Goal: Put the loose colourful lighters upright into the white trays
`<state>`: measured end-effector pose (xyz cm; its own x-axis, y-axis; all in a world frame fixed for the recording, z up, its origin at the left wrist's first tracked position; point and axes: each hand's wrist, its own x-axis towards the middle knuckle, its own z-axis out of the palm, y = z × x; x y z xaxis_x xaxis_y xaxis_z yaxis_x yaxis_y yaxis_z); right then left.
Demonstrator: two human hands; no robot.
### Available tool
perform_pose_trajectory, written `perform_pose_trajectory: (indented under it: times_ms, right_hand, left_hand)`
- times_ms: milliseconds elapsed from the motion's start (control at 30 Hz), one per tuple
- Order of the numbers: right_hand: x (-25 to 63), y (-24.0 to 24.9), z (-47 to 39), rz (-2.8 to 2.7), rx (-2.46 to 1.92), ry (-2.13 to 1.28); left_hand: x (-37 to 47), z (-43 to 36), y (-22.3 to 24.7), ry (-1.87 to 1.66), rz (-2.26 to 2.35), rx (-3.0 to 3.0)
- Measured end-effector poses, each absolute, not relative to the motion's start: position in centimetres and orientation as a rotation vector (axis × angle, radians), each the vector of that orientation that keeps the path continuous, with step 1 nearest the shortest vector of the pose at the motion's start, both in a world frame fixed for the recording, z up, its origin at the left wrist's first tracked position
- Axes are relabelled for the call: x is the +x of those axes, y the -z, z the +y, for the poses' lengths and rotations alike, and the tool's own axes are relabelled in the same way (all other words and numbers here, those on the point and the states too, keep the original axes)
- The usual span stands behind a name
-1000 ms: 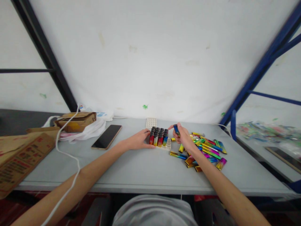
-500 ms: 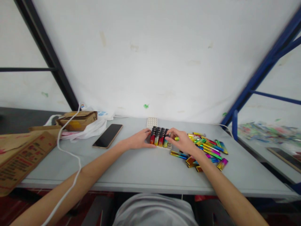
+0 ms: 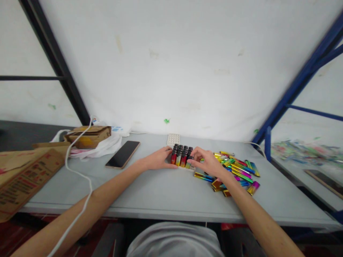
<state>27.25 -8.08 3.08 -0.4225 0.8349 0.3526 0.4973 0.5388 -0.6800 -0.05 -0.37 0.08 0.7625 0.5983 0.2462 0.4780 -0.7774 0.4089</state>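
Note:
Several upright lighters (image 3: 183,156) with black tops and shiny coloured bodies stand packed in rows at the middle of the table. My left hand (image 3: 160,158) rests against their left side, thumb and fingers apart around the corner. At the right end of the front row, my right hand (image 3: 204,161) pinches a lighter (image 3: 188,163) between thumb and fingers. Beside and partly behind my right wrist lies a loose pile of shiny coloured pieces (image 3: 242,170). A white tray with small holes (image 3: 173,139) lies behind the rows.
A phone (image 3: 123,154) lies left of my left hand. Farther left are a small cardboard box (image 3: 88,137), a plastic bag (image 3: 108,145) and a larger carton (image 3: 32,175). A white cable (image 3: 87,182) crosses over my left forearm. The table (image 3: 171,212) ends near my body.
My right thumb and fingers have shifted slightly down around the front right lighter, and the loose yellow-green piece by the fingers is no longer visible. My left hand has stayed in place.

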Motion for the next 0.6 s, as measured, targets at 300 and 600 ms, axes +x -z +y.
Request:
perform_pose_trajectory:
  times_ms: [300,600]
  right_hand:
    - [28.0,-2.8,-7.4,-2.077,-1.138,-0.547]
    - [29.6,-3.5,-6.8,-2.023,-1.273,-0.293]
  left_hand:
    - [0.0,-0.4,-0.3,-0.493,0.864,2.624]
    - [0.0,-0.4,-0.2,-0.468,0.862,2.655]
